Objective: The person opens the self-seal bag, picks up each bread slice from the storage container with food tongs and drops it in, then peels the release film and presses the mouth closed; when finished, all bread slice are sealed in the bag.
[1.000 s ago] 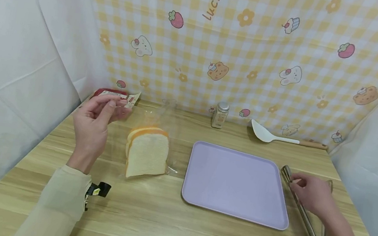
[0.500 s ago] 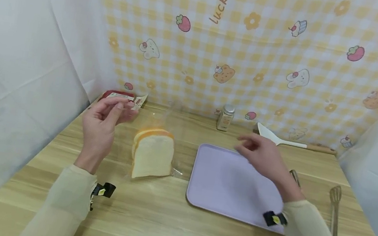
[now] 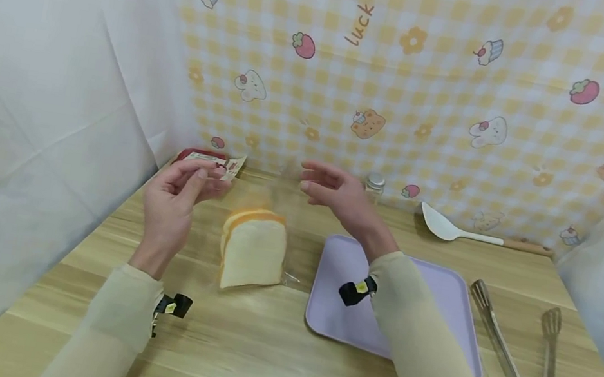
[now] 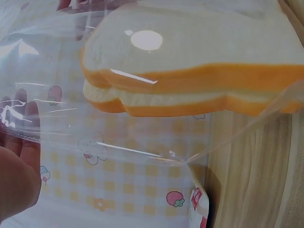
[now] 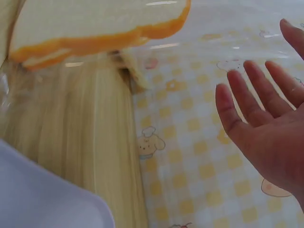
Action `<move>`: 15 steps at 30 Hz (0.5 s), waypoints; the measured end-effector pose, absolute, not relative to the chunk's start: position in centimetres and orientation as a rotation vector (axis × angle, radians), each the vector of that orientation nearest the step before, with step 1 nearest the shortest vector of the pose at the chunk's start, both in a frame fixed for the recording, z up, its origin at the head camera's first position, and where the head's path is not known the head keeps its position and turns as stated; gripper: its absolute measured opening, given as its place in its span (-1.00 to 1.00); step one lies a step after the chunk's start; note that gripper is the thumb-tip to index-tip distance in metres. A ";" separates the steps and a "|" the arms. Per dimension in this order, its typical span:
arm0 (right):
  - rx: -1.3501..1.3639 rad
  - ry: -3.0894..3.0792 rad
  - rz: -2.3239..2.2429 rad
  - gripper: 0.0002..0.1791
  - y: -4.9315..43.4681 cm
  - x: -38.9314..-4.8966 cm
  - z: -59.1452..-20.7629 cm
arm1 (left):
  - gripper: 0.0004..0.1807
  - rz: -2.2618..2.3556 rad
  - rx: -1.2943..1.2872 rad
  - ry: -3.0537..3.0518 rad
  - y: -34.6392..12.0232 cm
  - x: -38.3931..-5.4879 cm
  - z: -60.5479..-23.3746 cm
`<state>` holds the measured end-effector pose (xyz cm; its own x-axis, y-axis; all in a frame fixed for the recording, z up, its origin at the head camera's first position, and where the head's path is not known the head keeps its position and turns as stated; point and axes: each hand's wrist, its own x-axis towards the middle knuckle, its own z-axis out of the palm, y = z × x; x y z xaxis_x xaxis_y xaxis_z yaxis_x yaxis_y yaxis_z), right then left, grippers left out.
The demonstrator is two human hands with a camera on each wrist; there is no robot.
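Two stacked slices of bread (image 3: 254, 253) sit inside a clear plastic bag (image 4: 137, 137) left of the tray. My left hand (image 3: 173, 202) pinches the bag's upper left edge between thumb and fingers. Across from it, my right hand (image 3: 341, 199) is raised near the bag's upper right side, fingers spread and apart from one another in the right wrist view. Whether its fingertips touch the thin plastic is unclear. Metal tongs (image 3: 510, 366) lie spread on the table, right of the lilac tray (image 3: 453, 289).
A shaker jar (image 3: 375, 183) stands at the back, partly behind my right hand. A white spoon with a wooden handle (image 3: 482, 237) lies by the patterned curtain. Behind my left hand is a red and white packet (image 3: 231, 168). My right forearm crosses above the tray.
My right hand has left the tongs, now lying on the table, and moved leftward over the tray to the bag's right side. My left hand keeps its pinch on the bag.
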<state>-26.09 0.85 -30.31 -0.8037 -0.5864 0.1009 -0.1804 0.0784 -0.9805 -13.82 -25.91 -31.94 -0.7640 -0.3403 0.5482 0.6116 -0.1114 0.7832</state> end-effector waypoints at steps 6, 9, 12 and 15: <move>-0.754 1.940 -1.878 -0.88 -0.1 -26.3 -30.1 | -0.81 -1.931 -0.288 -1.527 -26.0 -13.8 -32.0; -0.747 1.920 -1.946 -0.87 0.4 -26.3 -30.4 | -0.80 -1.927 -0.264 -1.528 -26.3 -13.7 -31.9; -0.762 1.911 -1.989 -0.80 0.9 -26.2 -30.3 | -0.74 -1.930 -0.232 -1.527 -26.6 -13.5 -31.7; -0.781 1.900 -2.013 -0.81 1.3 -25.9 -30.1 | -0.75 -1.935 -0.205 -1.530 -26.9 -13.3 -31.6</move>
<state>-25.86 1.33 -30.11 -0.8202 -0.5359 0.2000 -0.1686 -0.1076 -0.9798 -13.33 -26.86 -31.57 -0.7740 -0.3914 0.4977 0.5746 -0.1041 0.8118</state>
